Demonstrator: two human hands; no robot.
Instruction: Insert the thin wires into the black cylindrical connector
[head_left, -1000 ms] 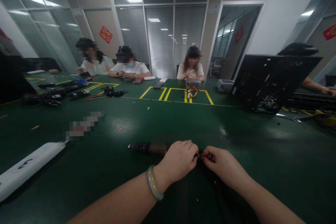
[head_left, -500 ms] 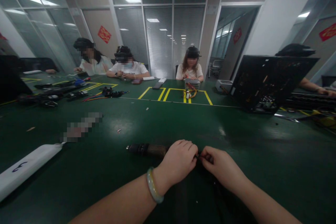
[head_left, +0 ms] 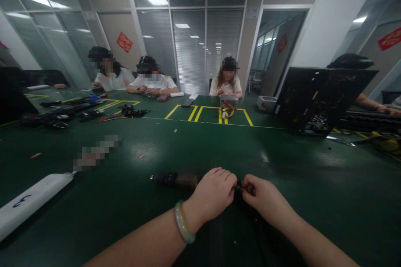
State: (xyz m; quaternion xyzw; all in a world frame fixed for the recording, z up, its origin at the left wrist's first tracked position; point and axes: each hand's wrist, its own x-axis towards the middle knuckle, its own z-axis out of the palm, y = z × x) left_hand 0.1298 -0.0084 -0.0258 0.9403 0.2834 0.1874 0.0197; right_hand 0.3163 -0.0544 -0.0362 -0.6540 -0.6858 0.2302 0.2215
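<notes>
On the green table lies what looks like an electric screwdriver [head_left: 184,180], a dark cylinder with a brownish body, black rings and a silver tip pointing left. My left hand [head_left: 216,187], with a pale bangle on its wrist, is closed over the right part of the tool and hides that end. Close beside it, my right hand [head_left: 255,190] is closed in a pinch at the tool's right end. Something small and thin shows in the narrow gap between both hands; its kind is too dim to make out.
A white power strip [head_left: 37,204] lies on the left. Black parts and cables [head_left: 131,110] are farther back. A large black panel [head_left: 326,100] stands at right. Co-workers sit across the table, one behind a metal box with coloured wires [head_left: 229,104].
Both hands stay nearly in place. The gap between them looks slightly different, with a small glint now showing near the right fingertips. The tool has barely moved.
</notes>
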